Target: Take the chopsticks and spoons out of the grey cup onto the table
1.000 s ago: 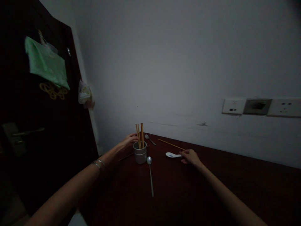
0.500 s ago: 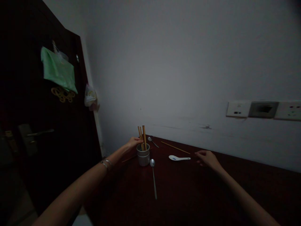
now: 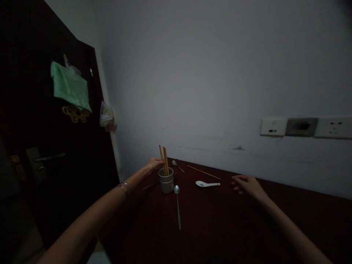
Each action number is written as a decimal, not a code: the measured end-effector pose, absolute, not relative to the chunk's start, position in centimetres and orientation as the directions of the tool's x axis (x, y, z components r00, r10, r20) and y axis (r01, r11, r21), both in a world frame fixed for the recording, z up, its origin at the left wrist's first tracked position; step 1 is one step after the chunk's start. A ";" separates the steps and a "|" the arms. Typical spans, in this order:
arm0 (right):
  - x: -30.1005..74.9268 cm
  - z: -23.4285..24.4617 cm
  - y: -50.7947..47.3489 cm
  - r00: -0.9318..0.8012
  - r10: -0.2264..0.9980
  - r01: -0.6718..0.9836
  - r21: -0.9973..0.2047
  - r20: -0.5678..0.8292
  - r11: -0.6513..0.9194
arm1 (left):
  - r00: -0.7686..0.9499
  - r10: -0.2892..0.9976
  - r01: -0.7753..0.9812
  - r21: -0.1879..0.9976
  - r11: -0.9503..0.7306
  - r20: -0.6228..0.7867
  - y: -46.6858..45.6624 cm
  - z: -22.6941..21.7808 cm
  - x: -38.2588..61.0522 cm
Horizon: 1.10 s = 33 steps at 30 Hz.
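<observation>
A grey cup (image 3: 166,186) stands upright on the dark red table with several wooden chopsticks (image 3: 166,161) leaning in it. The fingers of my left hand (image 3: 153,164) are closed on a chopstick (image 3: 161,154) at the cup's left rim, its lower end inside. My right hand (image 3: 249,185) hovers at the right, holding nothing, with its fingers loosely bent and apart. Nearest to it lies a white ceramic soup spoon (image 3: 205,184). Another chopstick (image 3: 203,172) lies behind that spoon. In front of the cup is a long-handled metal spoon (image 3: 178,209).
A smaller metal spoon (image 3: 179,167) lies near the wall behind the cup. A thin stick (image 3: 150,186) lies partly hidden behind the cup. The wall bounds the table (image 3: 220,227) at the back, with sockets (image 3: 273,127) at right. A dark door (image 3: 82,146) is on the left.
The chopstick tops in the cup have shifted slightly; the one in my left hand leans further left. My right hand has moved a little to the right, away from the soup spoon.
</observation>
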State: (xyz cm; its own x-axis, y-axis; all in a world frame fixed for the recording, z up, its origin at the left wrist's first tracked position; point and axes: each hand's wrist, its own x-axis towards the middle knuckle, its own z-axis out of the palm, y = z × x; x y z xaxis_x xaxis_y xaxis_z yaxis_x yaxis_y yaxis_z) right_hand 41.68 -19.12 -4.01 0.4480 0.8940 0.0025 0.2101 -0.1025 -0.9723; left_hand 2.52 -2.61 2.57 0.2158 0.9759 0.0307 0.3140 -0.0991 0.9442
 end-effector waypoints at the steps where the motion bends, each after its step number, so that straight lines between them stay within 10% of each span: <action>1: 41.9 -3.8 -19.2 0.451 0.893 0.205 -0.974 0.005 -0.098 | 0.212 0.976 0.294 0.950 -0.110 0.048 -2.5 2.9 2.5; 19: 36.0 5.0 -22.2 0.320 0.788 0.630 -0.739 0.526 0.238 | 0.173 0.803 0.097 0.801 -0.591 0.571 -7.6 18.0 4.0; 26: 28.5 9.9 -22.0 0.102 0.879 0.266 -0.864 0.467 0.428 | 0.492 0.792 0.007 0.908 -0.420 0.362 -12.7 15.3 9.9; 33: 26.1 8.3 -20.1 0.074 0.854 0.418 -0.793 0.516 0.443 | 0.601 0.772 0.035 0.958 -0.284 0.207 -12.6 10.2 11.9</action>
